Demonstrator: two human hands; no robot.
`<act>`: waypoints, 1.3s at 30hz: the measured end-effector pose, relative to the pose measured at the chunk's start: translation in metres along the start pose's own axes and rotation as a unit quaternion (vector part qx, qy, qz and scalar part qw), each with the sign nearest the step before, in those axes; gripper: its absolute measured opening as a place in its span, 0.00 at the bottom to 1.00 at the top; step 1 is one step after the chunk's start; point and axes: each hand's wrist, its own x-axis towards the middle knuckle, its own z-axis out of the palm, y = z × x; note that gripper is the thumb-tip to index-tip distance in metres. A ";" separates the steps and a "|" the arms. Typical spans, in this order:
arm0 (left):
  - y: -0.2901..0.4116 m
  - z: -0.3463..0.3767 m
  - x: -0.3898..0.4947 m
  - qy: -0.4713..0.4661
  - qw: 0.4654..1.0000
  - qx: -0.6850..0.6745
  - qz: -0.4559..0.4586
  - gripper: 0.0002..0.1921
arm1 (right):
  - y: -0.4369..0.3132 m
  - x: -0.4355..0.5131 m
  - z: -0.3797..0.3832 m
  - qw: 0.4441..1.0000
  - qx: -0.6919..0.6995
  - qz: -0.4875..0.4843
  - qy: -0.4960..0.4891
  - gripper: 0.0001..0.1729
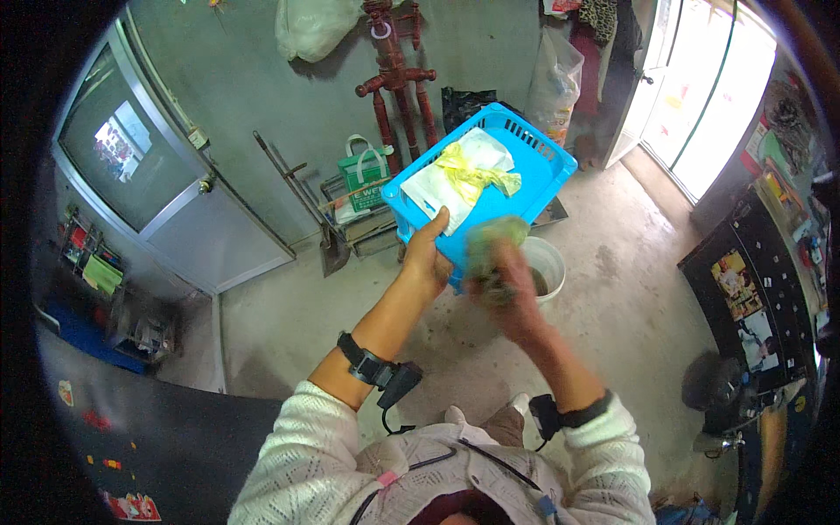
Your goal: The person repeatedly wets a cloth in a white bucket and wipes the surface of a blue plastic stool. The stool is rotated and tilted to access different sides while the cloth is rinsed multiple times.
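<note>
My left hand [428, 259] grips the near left edge of a blue plastic basket [538, 174] with slotted sides, its thumb over the rim. The basket is held up at a slant in front of me. Inside it lie a white packet [420, 187] and a crumpled, translucent yellow plastic bag [469, 180]. My right hand [515, 282] is blurred by motion at the basket's near right side. In it is a greenish, cloth-like bundle [495, 236], too smeared to name more exactly. Whether the bundle touches the basket, I cannot tell.
Below the basket stands a white bucket [554, 262] with dark contents. A shovel [333, 252], a green bag [364, 170] and a dark red wooden stand [394, 79] are by the wall. A black cabinet [741, 282] is at right, near an open doorway [702, 98].
</note>
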 end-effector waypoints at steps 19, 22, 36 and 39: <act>-0.006 -0.024 0.000 -0.005 0.999 0.021 0.027 0.28 | 0.021 -0.014 0.027 0.992 -0.088 -0.008 -0.086 0.22; -0.005 -0.026 0.005 -0.028 0.998 0.046 0.046 0.29 | 0.024 -0.021 0.023 0.959 -0.211 -0.137 -0.132 0.24; -0.011 -0.024 0.023 -0.116 0.990 -0.023 0.075 0.25 | 0.032 -0.023 0.015 0.988 -0.066 0.055 -0.128 0.17; -0.007 -0.030 0.018 -0.065 0.996 0.026 0.059 0.28 | 0.034 -0.025 -0.009 0.952 -0.205 -0.095 -0.205 0.19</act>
